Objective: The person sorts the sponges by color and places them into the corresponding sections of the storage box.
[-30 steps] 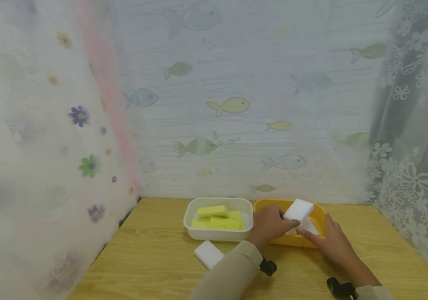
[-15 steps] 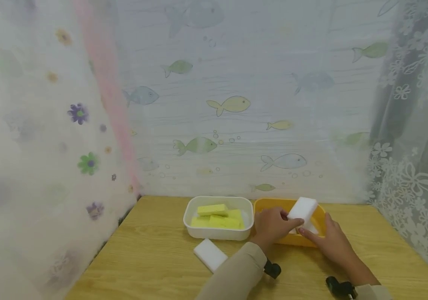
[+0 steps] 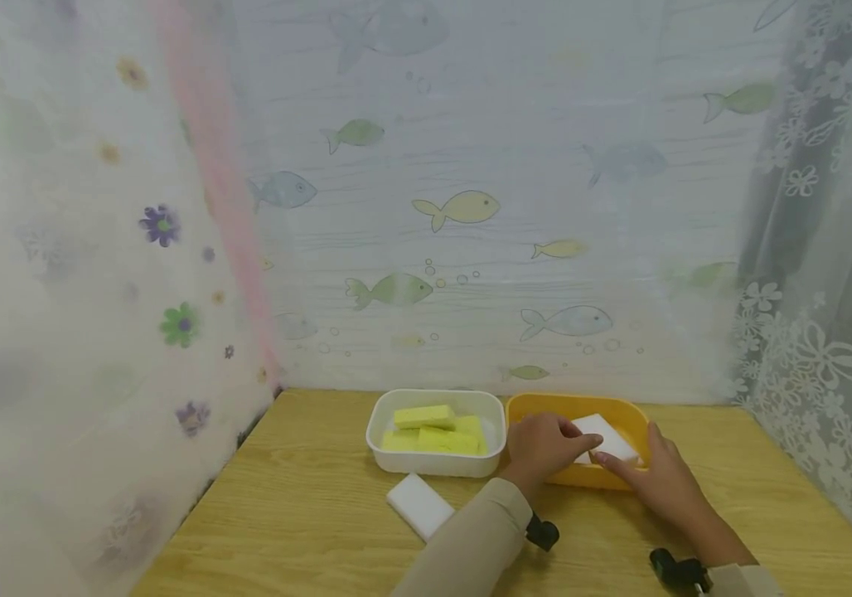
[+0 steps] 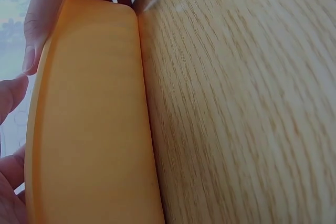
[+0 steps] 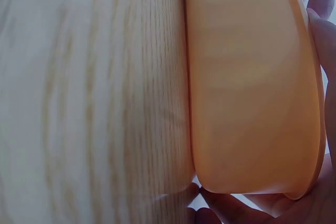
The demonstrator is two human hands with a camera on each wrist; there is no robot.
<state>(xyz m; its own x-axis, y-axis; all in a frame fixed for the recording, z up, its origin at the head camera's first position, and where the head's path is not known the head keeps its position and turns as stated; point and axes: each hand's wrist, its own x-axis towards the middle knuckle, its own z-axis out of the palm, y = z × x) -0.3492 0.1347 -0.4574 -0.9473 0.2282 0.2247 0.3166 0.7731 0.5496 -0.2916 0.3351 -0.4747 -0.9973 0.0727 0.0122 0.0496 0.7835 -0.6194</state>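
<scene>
White rectangular sponge [image 3: 603,439] lies low inside the orange tub [image 3: 583,476]. My left hand [image 3: 545,448] is over the tub's left part, thumb and fingers beside the sponge's left corner; in the left wrist view its thumb and fingers stand apart. My right hand [image 3: 660,477] grips the tub's right end, its thumb over the front rim and its fingers round the outside, as the right wrist view also shows around the tub [image 5: 252,87]. Another white sponge [image 3: 420,506] lies on the table, partly behind the left sleeve.
A white tub [image 3: 433,466] stands left of the orange one, with several yellow sponges [image 3: 448,441] in it. Both are on a wood-grain table [image 3: 307,514]. Behind hangs a fish-patterned curtain [image 3: 471,274].
The white sponge that my left hand held up, tilted, over the orange tub has dropped down into it. The right hand keeps its hold on the tub.
</scene>
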